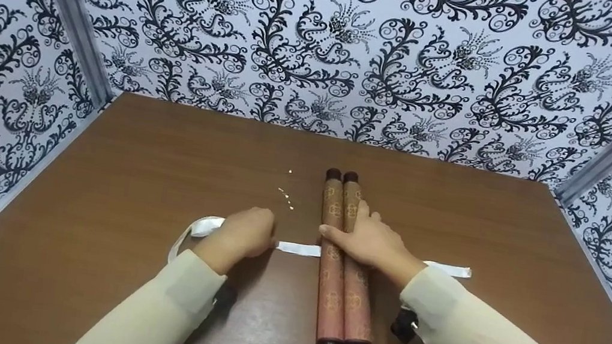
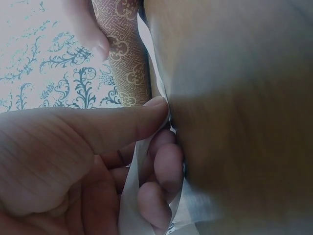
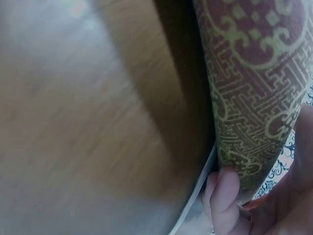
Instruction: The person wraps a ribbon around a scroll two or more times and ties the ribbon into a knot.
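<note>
Two rolled scrolls (image 1: 331, 297) in patterned red-gold cloth with dark end knobs lie side by side on the table. A white ribbon (image 1: 299, 249) runs beneath them, its short end showing on the right. My left hand (image 1: 247, 231) pinches the ribbon (image 2: 132, 196) between thumb and curled fingers, left of the scrolls; the rest of the ribbon loops behind the wrist. Across the scrolls lies my right hand (image 1: 372, 239), thumb over the left one and fingers along the right side of the other. In the right wrist view its fingertips (image 3: 226, 191) touch the patterned scroll (image 3: 257, 88) near the ribbon.
Several tiny pale scraps (image 1: 286, 196) lie on the brown wooden table (image 1: 194, 149), left of the scrolls. Walls with black-and-white scroll print (image 1: 324, 47) enclose the table at the back and both sides.
</note>
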### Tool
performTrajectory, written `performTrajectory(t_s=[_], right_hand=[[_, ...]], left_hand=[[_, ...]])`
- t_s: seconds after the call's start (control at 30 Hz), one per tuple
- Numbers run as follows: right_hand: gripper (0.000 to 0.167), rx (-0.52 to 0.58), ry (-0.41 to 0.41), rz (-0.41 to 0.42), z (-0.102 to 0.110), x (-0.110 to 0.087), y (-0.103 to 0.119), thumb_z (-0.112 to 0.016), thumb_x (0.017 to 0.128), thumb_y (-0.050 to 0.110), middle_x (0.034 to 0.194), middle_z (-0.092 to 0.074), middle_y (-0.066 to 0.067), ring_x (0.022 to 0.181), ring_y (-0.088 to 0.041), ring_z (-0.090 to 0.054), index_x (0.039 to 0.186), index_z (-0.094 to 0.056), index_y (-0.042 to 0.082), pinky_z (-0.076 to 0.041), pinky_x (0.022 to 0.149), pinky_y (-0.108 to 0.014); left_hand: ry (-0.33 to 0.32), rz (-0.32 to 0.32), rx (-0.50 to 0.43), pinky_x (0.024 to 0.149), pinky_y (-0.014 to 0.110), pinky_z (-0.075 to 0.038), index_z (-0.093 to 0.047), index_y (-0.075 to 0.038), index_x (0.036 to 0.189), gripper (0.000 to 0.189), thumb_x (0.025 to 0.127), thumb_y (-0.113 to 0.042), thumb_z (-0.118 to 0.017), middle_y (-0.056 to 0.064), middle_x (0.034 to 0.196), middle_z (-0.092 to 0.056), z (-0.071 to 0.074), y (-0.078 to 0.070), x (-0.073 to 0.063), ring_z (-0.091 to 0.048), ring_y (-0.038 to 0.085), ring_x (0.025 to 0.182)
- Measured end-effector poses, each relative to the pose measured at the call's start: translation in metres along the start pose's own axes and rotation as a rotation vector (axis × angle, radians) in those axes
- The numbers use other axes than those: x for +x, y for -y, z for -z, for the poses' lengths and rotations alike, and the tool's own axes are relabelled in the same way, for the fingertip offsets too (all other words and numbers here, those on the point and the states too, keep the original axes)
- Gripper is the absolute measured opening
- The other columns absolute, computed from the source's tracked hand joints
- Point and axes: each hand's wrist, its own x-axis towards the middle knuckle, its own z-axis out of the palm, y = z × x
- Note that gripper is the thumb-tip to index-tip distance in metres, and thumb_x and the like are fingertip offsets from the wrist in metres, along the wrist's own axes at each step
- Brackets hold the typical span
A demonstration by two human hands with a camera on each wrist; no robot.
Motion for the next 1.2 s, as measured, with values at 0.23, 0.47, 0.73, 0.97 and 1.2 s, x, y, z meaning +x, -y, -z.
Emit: performTrajectory(t_s=[0.23,0.47,0.73,0.97,1.2], right_hand=[[0.102,0.115,0.017,0.154,0.010,0.003,-0.025,-0.055,0.093,0.075,0.147,-0.055,-0.030,0.130,-0.045,-0.060,0.164,-0.025,0.009,-0.048,0.107,-0.062],[0.090,0.305,0.069,0.144,0.019,-0.002,-0.063,-0.057,0.098,0.065,0.153,-0.047,-0.032,0.067,-0.026,-0.068,0.161,-0.032,0.006,-0.060,0.073,-0.043],[0.065,0.407,-0.016,0.194,0.025,-0.005,-0.092,-0.063,0.103,0.040,0.126,-0.066,-0.027,0.085,-0.025,-0.072,0.151,-0.047,-0.001,-0.057,0.071,-0.032],[0.047,0.328,-0.063,0.287,0.017,-0.003,-0.102,-0.068,0.101,0.030,0.114,-0.074,-0.016,0.103,-0.029,-0.069,0.135,-0.063,-0.001,-0.055,0.094,-0.048],[0.026,0.265,-0.016,0.343,0.011,-0.003,-0.107,-0.079,0.092,0.028,0.098,-0.072,-0.006,0.092,-0.020,-0.064,0.106,-0.073,0.007,-0.053,0.086,-0.040]], left_hand=[[-0.008,0.017,-0.010,0.082,0.051,-0.058,-0.070,-0.007,0.074,0.021,0.089,-0.020,-0.078,0.015,0.094,-0.076,-0.001,0.002,0.000,-0.071,0.030,0.087],[0.007,0.008,-0.011,0.080,0.050,-0.057,-0.071,-0.008,0.077,0.020,0.089,-0.022,-0.079,0.012,0.090,-0.075,-0.003,0.001,0.002,-0.069,0.027,0.083],[0.016,0.006,-0.001,0.078,0.048,-0.057,-0.070,-0.009,0.075,0.022,0.090,-0.023,-0.078,0.009,0.086,-0.074,-0.003,0.002,0.004,-0.067,0.024,0.078],[0.027,0.002,0.008,0.078,0.047,-0.058,-0.071,-0.010,0.075,0.020,0.091,-0.020,-0.076,0.008,0.087,-0.075,-0.002,0.001,0.004,-0.068,0.023,0.080],[0.023,0.002,0.011,0.080,0.047,-0.058,-0.071,-0.009,0.076,0.020,0.091,-0.021,-0.076,0.010,0.089,-0.076,-0.003,0.003,0.004,-0.070,0.027,0.085]])
